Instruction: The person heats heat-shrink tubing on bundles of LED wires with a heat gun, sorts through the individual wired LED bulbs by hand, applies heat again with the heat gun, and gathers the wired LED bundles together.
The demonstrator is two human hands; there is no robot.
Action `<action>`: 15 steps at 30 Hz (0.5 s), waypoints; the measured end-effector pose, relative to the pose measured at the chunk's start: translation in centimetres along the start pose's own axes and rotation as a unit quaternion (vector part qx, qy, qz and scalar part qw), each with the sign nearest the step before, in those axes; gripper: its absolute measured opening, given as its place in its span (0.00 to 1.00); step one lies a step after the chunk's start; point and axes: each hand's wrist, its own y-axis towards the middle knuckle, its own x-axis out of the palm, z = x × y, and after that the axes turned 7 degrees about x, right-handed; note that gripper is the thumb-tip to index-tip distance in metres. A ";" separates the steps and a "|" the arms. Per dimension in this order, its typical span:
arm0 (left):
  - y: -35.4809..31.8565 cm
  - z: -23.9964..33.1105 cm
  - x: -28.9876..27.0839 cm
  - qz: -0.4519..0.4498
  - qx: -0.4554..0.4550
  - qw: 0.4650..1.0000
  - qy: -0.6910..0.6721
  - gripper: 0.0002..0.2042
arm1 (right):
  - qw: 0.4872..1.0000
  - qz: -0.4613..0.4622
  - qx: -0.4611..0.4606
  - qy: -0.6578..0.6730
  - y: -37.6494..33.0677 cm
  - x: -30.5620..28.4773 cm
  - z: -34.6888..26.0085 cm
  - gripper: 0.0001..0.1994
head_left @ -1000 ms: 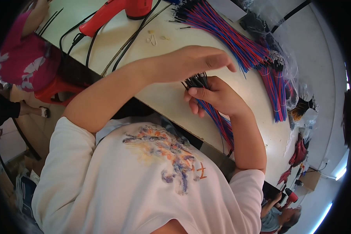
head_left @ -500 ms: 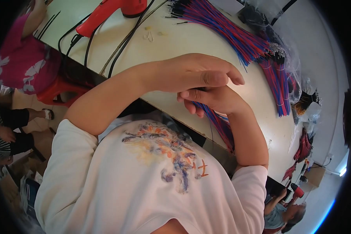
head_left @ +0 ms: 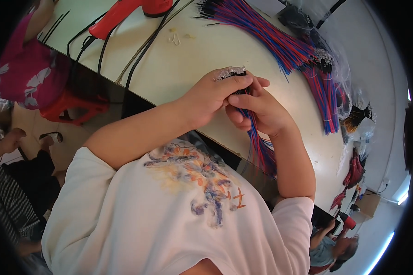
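Both my hands close round one bundle of red and blue wires (head_left: 260,149) above the table's near edge. My left hand (head_left: 215,94) grips it close to the end, thumb across the front. Clear connectors and black sleeves show above that thumb. Lower on the same bundle, my right hand (head_left: 260,107) wraps its fingers and thumb round the wires. From there the loose length hangs down past the table edge, beside my right forearm. The fingers hide part of the bundle's middle.
A large pile of red and blue wires (head_left: 261,34) lies at the back, with tied bundles (head_left: 325,101) to its right. A red heat gun (head_left: 119,16) and black cords lie at the back left. People sit or stand at both sides, near a red stool (head_left: 73,107).
My left hand has turned and drawn back, so the bundle's connector end now shows above its thumb. My right hand stays on the wires. At the left, a seated person has shifted.
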 end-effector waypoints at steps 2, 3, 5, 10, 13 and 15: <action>0.0 -0.1 -0.3 0.015 -0.001 0.999 -0.051 0.13 | 0.994 -0.054 -0.049 -0.082 -0.2 -1.5 2.1 0.15; 0.0 -0.1 -0.8 0.035 0.002 0.995 -0.098 0.12 | 0.976 -0.058 -0.075 -0.194 -0.3 -2.0 2.6 0.19; 0.5 -0.4 -1.7 0.024 0.026 0.992 -0.124 0.11 | 0.992 -0.023 0.001 -0.120 -2.4 -1.0 2.5 0.18; -0.4 -0.9 0.1 0.035 -0.030 0.990 -0.133 0.15 | 0.996 0.079 0.021 -0.021 -5.8 0.2 3.5 0.16; -1.9 -1.7 0.3 0.026 -0.078 0.995 -0.051 0.16 | 0.988 0.145 0.008 -0.045 -7.3 0.8 4.1 0.15; -2.3 -1.9 0.3 0.072 -0.101 0.992 -0.011 0.11 | 0.982 0.180 -0.001 -0.061 -8.0 1.1 4.9 0.15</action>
